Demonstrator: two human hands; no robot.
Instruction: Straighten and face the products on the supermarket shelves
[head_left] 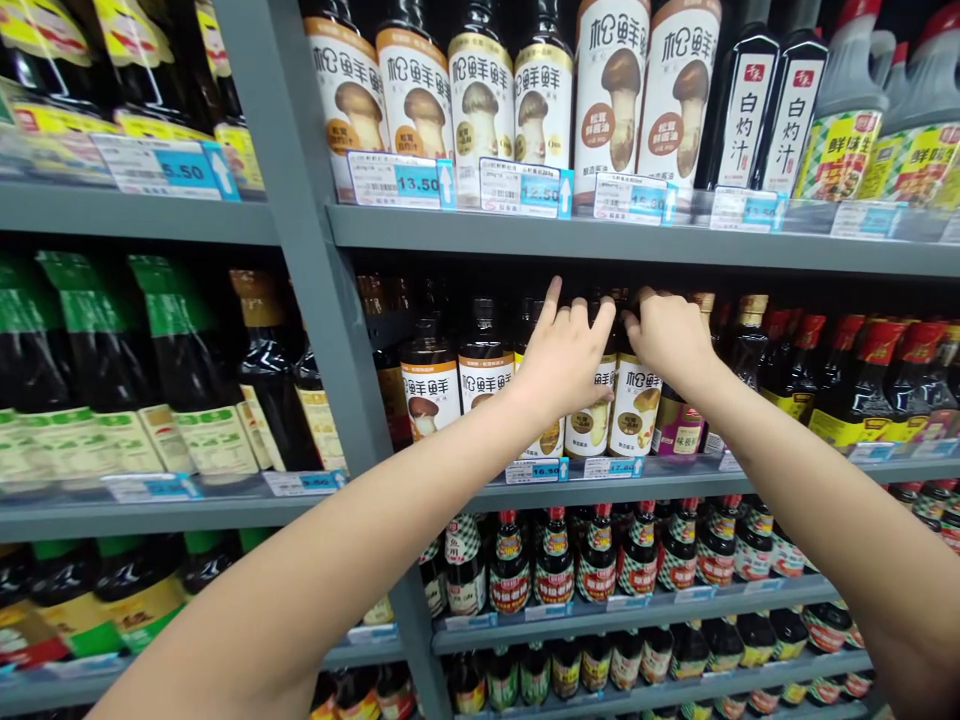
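My left hand (570,350) reaches onto the middle shelf with its fingers spread, in front of the necks of soy sauce bottles with white mushroom labels. It covers part of a bottle (589,430) behind it. Beside it, my right hand (671,335) has its fingers bent together around the top of a soy sauce bottle (636,410), whose cap the fingers hide. That bottle stands upright on the shelf. To the left of my hands are two more mushroom-label bottles (429,385), one with its label partly covered by my left hand.
The grey shelf board (525,232) runs close above my hands. A grey upright post (315,230) stands to the left. Red-capped bottles (862,375) fill the shelf on the right. Price tags (613,468) line the front edge, and small bottles (555,560) stand in rows below.
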